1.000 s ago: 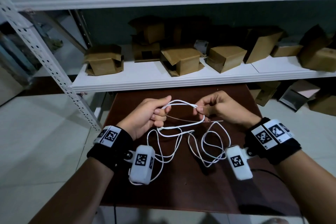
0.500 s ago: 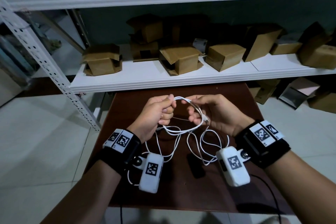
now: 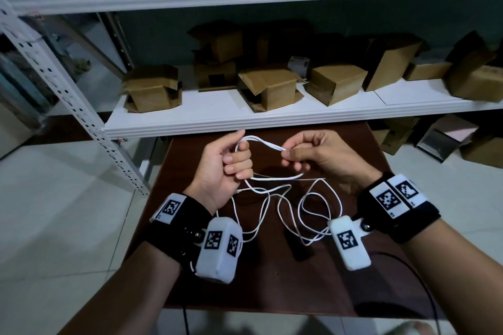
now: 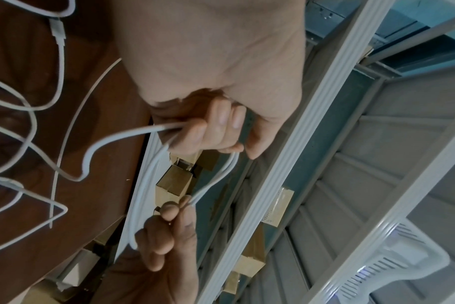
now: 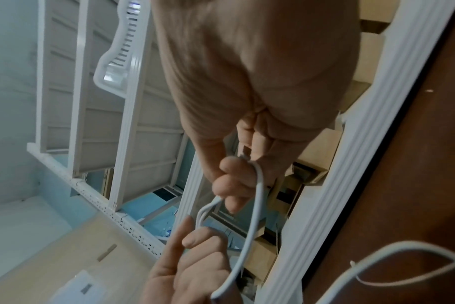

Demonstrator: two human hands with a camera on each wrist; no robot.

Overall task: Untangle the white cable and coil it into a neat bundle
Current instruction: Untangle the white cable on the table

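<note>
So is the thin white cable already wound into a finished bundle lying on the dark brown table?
No: both hands hold one loop of the thin white cable up, while its other loops sprawl loose over the dark brown table.

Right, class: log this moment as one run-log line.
left hand: grips cable | right hand: pinches cable | loop: held between hands | rest: loose loops on table | coil: unfinished

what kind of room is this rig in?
Probably a storeroom or stockroom: white metal shelving holds many brown cardboard boxes, more boxes sit on the tiled floor, and work happens at a small brown table.
</note>
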